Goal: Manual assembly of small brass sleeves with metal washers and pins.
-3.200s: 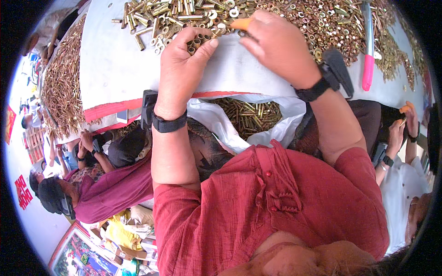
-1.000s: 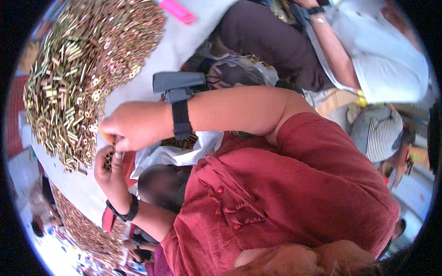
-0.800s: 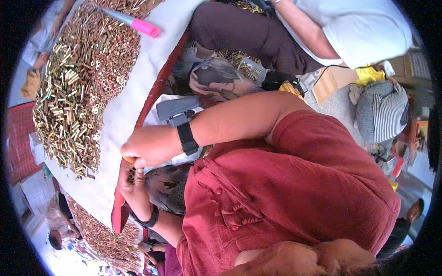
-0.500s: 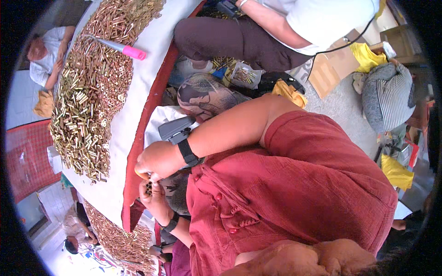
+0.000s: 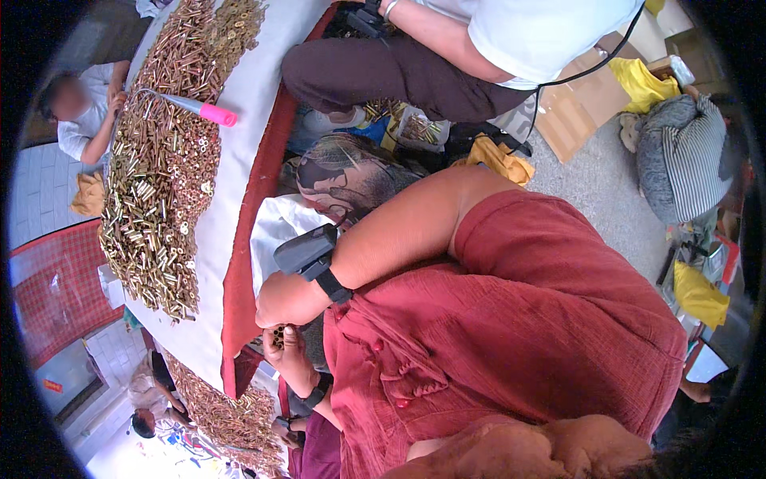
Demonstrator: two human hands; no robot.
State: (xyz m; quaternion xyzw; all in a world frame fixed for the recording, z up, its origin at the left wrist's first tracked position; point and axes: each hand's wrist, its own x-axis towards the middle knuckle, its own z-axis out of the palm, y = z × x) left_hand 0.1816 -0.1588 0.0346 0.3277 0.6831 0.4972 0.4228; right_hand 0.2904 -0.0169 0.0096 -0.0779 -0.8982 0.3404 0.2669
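Note:
My left hand (image 5: 293,361), wearing a black wristband, is closed around a small cluster of brass-coloured tubes (image 5: 278,334), whose round open ends show. Directly above it in the picture is my right hand (image 5: 286,298), curled with its back showing; its fingertips and anything in them are hidden. A dark device (image 5: 306,249) is strapped to my right wrist. Both hands are close together beside the red edge (image 5: 239,295) of the white table (image 5: 214,263). A large heap of small brass tubes and rings (image 5: 155,239) lies on that table.
A pointed grey tool with a pink end (image 5: 217,114) lies across the heap. Someone in dark trousers (image 5: 375,76) sits close above my right arm. White cloth or plastic (image 5: 275,227) hangs by the table edge. Another heap of copper-coloured pieces (image 5: 227,415) is at lower left.
Both hands have shifted slightly right and down in the picture, drawing close together. A bit of orange at my right fingers is now out of sight. The whole view has shifted a little.

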